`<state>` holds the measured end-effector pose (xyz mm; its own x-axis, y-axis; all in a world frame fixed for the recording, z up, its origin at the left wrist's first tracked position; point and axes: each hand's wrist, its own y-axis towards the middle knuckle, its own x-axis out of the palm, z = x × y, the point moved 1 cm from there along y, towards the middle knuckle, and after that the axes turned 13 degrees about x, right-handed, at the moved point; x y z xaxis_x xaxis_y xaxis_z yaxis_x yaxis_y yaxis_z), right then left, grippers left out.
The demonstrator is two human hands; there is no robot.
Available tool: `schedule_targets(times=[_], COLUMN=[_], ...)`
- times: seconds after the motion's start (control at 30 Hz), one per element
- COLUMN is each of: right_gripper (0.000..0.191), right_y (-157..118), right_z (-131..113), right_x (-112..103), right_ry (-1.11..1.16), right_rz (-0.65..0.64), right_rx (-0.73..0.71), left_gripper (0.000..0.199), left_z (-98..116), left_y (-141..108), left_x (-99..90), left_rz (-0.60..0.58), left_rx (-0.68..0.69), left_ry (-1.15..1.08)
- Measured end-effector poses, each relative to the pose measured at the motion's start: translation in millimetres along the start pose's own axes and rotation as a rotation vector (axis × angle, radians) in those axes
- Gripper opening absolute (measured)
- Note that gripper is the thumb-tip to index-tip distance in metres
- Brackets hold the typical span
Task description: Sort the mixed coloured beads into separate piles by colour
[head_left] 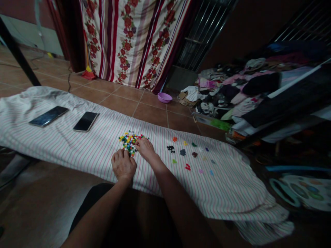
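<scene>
A loose pile of small multicoloured pieces point(126, 138), bead-like in size, lies on a striped cloth. My left hand point(124, 165) rests palm down at the pile's near edge, its fingers slightly bent and touching the cloth. On the pile's right side, the fingertips of my right hand point(145, 148) are pinched together; what they hold is too small to make out. Further right, little groups sorted by colour are spread out, among them black pieces point(171, 149), orange pieces point(175, 139), dark grey pieces point(182, 152), red pieces point(188, 167) and lime green pieces point(174, 161).
Two dark-screened phones, a larger one point(49, 116) and a smaller one point(86, 121), lie on the striped cloth point(108, 151) to the left. Beyond, a purple basin point(164, 97) stands on the tiled floor before a floral curtain point(129, 44). Heaped clothes point(232, 89) fill the right.
</scene>
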<state>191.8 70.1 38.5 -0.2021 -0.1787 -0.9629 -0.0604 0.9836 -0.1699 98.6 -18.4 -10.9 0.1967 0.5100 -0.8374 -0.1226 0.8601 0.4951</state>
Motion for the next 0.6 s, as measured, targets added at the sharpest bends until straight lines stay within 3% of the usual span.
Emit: schedule_targets(times=[0.3, 0.6], right_gripper=[0.024, 0.019], right_y=[1.8, 5.0], right_z=[-3.9, 8.5], right_x=[-1.6, 15.2], right_ry=[0.001, 0.372], right_rz=[0.019, 0.224], right_rx=[-0.030, -0.085], left_gripper=[0.015, 0.017], left_z=[0.1, 0.0], left_y=[0.8, 0.1], left_x=[-0.2, 0.4], left_rz=[-0.009, -0.015], left_rx=[0.000, -0.002], left_ry=[-0.005, -0.015])
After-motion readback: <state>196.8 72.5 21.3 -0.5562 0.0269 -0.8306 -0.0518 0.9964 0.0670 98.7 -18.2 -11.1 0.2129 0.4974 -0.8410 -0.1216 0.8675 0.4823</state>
